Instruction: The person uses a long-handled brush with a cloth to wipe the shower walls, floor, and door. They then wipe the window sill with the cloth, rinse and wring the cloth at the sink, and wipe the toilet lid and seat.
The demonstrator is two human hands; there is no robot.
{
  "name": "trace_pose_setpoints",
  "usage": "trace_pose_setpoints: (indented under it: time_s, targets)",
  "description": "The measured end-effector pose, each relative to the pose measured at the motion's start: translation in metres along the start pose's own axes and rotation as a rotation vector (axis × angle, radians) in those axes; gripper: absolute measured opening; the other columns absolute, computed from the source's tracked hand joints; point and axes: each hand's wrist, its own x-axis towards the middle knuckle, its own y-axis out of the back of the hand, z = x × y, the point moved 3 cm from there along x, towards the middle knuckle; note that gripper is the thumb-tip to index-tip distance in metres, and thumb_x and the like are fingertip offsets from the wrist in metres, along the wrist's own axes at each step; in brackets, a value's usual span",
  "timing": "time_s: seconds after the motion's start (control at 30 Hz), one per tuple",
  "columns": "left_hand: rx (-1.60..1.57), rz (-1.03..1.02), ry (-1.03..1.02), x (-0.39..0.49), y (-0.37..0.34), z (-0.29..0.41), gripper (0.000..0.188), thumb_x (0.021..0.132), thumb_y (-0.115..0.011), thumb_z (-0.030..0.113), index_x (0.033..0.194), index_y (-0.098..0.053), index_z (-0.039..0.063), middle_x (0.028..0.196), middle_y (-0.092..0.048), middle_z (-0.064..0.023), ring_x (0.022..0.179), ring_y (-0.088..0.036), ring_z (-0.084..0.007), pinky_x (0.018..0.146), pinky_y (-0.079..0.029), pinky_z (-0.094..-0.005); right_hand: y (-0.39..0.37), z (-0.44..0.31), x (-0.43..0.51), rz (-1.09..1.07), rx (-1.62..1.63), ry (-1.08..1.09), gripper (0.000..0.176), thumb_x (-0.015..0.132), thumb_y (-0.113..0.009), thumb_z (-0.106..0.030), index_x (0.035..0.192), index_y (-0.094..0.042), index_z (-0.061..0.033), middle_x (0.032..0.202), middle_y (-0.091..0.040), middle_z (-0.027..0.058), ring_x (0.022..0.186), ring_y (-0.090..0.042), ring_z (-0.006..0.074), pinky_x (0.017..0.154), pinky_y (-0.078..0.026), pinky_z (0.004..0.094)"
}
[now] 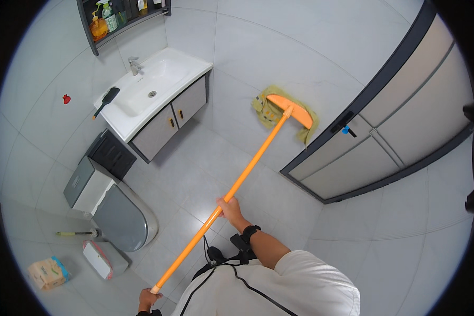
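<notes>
An orange broom point(256, 156) slants across the view, its long pole running from the lower left to the upper right. Around the pole's lower end closes my left hand point(147, 300), partly cut off by the picture's bottom edge. My right hand point(230, 209) grips the pole near its middle. At the far end, a yellow-green patterned cloth point(270, 116) is draped about the broom's orange head point(294, 111). Head and cloth lie against the grey tiled wall point(241, 85), between the washbasin and the door. The cloth hides the bristles.
Left stand a white washbasin point(158, 73) over a cabinet point(154, 136), a hairbrush point(107, 102) on its rim, and a shelf point(122, 27) with bottles. Below are a grey-lidded toilet point(122, 217), toilet brush point(79, 233), bin point(116, 256) and tissue pack point(47, 272). A framed door point(339, 166) stands right.
</notes>
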Motion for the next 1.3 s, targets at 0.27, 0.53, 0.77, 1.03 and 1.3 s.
trace_pose_setpoints:
  time_s: [0.27,0.53,0.77,1.03,1.3]
  targets:
    - [0.173,0.058,0.128,-0.031,0.001,0.019,0.052,0.069,-0.091,0.046,0.106,-0.080,0.010,0.094,-0.079,-0.0126,0.088,-0.076,-0.0320,0.080,-0.060,-0.0444,0.025,0.036,0.039,-0.145,0.038,-0.125,0.031,0.097,-0.070,-0.031,0.096,-0.062,-0.0020,0.073,-0.066,0.0078,0.053,-0.062,0.0142,0.045,-0.045,0.0266]
    - [0.432,0.220,0.199,-0.079,0.045,0.130,0.051,0.066,-0.085,0.047,0.101,-0.080,0.010,0.101,-0.078,-0.0150,0.096,-0.075,-0.0368,0.086,-0.060,-0.0473,0.060,0.069,0.124,-0.130,0.108,-0.481,0.028,0.096,-0.068,-0.030,0.098,-0.065,-0.0027,0.079,-0.071,0.0086,0.062,-0.064,0.0161,0.051,-0.050,0.0323]
    - [0.469,0.079,0.302,-0.125,0.026,0.296,0.047,0.067,-0.081,0.045,0.103,-0.081,0.015,0.101,-0.079,-0.0108,0.097,-0.075,-0.0326,0.085,-0.060,-0.0444,0.118,0.102,0.220,-0.025,0.049,-0.656,0.025,0.094,-0.068,-0.024,0.099,-0.063,-0.0007,0.081,-0.070,0.0122,0.058,-0.064,0.0182,0.045,-0.049,0.0299]
    - [0.477,0.137,0.059,-0.114,0.018,0.505,0.030,0.073,-0.080,0.038,0.089,-0.076,0.014,0.082,-0.076,-0.0086,0.077,-0.073,-0.0340,0.070,-0.059,-0.0460,0.164,0.167,0.298,0.199,0.249,-0.795,0.023,0.093,-0.069,-0.011,0.109,-0.059,0.0029,0.087,-0.064,0.0140,0.067,-0.066,0.0258,0.051,-0.056,0.0403]
    - [0.446,0.196,-0.081,-0.100,-0.008,0.546,0.030,0.072,-0.085,0.036,0.082,-0.071,0.012,0.079,-0.074,-0.0084,0.076,-0.073,-0.0347,0.069,-0.058,-0.0478,0.162,0.165,0.286,0.185,0.410,-0.934,0.017,0.094,-0.063,0.001,0.109,-0.055,0.0052,0.096,-0.056,0.0156,0.075,-0.063,0.0310,0.070,-0.062,0.0476]
